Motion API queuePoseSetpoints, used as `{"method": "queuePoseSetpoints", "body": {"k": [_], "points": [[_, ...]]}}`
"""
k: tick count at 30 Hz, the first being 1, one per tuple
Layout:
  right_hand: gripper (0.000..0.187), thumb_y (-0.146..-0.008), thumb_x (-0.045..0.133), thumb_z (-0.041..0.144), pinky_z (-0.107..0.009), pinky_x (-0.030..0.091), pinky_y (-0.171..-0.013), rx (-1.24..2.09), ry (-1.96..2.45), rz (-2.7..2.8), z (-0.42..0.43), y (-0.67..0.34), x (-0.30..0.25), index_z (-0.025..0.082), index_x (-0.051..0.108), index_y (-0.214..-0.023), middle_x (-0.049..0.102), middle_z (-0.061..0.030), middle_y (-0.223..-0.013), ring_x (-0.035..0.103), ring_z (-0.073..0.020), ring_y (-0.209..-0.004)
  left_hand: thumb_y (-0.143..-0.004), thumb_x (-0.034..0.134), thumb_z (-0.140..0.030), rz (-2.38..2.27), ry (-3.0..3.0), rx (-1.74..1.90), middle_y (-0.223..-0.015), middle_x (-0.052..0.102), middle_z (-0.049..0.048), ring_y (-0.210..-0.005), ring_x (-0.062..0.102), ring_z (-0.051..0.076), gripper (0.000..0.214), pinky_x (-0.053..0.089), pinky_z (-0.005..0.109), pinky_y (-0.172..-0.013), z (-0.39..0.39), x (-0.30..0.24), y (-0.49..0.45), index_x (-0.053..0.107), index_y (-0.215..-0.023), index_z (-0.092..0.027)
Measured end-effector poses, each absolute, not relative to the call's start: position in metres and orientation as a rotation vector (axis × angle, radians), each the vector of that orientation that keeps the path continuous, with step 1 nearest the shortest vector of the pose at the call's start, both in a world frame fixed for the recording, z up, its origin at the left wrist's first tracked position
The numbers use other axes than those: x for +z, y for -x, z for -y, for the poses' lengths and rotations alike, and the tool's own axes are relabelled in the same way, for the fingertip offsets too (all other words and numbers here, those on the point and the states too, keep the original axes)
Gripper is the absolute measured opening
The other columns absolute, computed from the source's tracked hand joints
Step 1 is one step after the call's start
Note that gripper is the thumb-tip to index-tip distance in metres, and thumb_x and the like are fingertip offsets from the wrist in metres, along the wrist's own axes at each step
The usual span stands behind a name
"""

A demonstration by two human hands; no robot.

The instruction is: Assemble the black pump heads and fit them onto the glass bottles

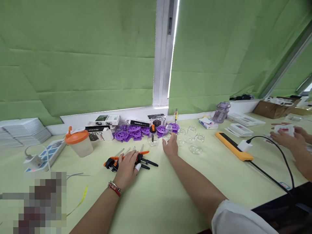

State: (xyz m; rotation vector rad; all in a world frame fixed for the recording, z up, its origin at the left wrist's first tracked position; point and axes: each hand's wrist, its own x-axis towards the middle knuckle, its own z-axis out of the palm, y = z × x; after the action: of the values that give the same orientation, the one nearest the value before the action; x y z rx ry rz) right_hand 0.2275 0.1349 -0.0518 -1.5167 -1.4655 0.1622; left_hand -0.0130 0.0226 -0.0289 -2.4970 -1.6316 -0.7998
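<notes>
My left hand lies over a bunch of black-and-orange parts with thin metal rods, its fingers curled around them; a white wrap covers the thumb. Toward the back, my right hand closes on a clear glass jar, partly hidden by the fingers. Between the hands stands another glass jar with a black-and-orange part upright at it. Several more clear jars stand to the right of my right hand.
Purple spoked plastic parts and printed boxes line the wall. An orange-lidded cup and white power strip are left. On the right are an orange power strip, purple bottle and another person's hands holding a white item.
</notes>
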Motion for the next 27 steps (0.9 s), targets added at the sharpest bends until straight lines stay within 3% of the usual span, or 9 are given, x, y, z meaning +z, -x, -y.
{"method": "queuePoseSetpoints", "body": {"k": [7,11,14,17,21,27], "points": [[0.086,-0.081,0.054,0.04,-0.034,0.047,-0.084,0.36,1.841,1.439,-0.153,-0.231,-0.024,0.019,0.004,-0.148,0.024,-0.0149,-0.151,0.05,-0.0297,-0.12,-0.085,0.04,-0.015,1.637,2.491,-0.526,-0.137,0.051,0.0132,-0.125,0.045,0.03,0.047,0.014,0.061,-0.107,-0.025,-0.031,-0.001,0.046,-0.132,-0.02],[0.099,-0.079,0.057,0.042,-0.034,0.047,-0.084,0.413,1.895,1.426,-0.16,-0.23,-0.023,0.017,-0.01,-0.148,0.021,-0.0162,-0.153,0.05,-0.0303,-0.121,-0.083,0.041,-0.013,1.582,2.517,-0.585,-0.123,0.059,0.01,-0.117,0.051,0.027,0.043,0.014,0.059,-0.107,-0.02,-0.026,0.0,0.052,-0.124,-0.024],[0.104,-0.078,0.059,0.042,-0.035,0.048,-0.084,0.453,1.928,1.384,-0.165,-0.23,-0.027,0.016,-0.015,-0.147,0.027,-0.0174,-0.15,0.052,-0.0312,-0.118,-0.082,0.045,-0.017,1.529,2.563,-0.628,-0.111,0.061,0.0071,-0.107,0.054,0.025,0.038,0.015,0.058,-0.107,-0.016,-0.022,-0.002,0.056,-0.118,-0.025],[0.102,-0.078,0.059,0.042,-0.038,0.047,-0.086,0.488,1.967,1.367,-0.169,-0.233,-0.031,0.014,-0.01,-0.148,0.029,-0.0187,-0.149,0.052,-0.0331,-0.118,-0.08,0.049,-0.018,1.519,2.583,-0.635,-0.114,0.06,0.0079,-0.108,0.053,0.026,0.044,0.015,0.057,-0.107,-0.015,-0.022,-0.003,0.052,-0.123,-0.025],[0.091,-0.076,0.062,0.039,-0.039,0.047,-0.087,0.488,1.99,1.377,-0.169,-0.238,-0.034,0.014,0.011,-0.147,0.029,-0.02,-0.148,0.051,-0.0341,-0.119,-0.079,0.05,-0.02,1.539,2.595,-0.603,-0.127,0.055,0.0116,-0.118,0.047,0.03,0.051,0.012,0.059,-0.107,-0.018,-0.028,-0.001,0.047,-0.13,-0.024],[0.074,-0.071,0.065,0.042,-0.039,0.047,-0.085,0.46,1.977,1.372,-0.161,-0.239,-0.036,0.016,0.033,-0.133,0.049,-0.0177,-0.132,0.055,-0.0329,-0.112,-0.084,0.048,-0.024,1.568,2.633,-0.566,-0.121,0.06,0.0094,-0.116,0.049,0.028,0.038,0.011,0.059,-0.107,-0.023,-0.031,0.001,0.052,-0.122,-0.024]]}}
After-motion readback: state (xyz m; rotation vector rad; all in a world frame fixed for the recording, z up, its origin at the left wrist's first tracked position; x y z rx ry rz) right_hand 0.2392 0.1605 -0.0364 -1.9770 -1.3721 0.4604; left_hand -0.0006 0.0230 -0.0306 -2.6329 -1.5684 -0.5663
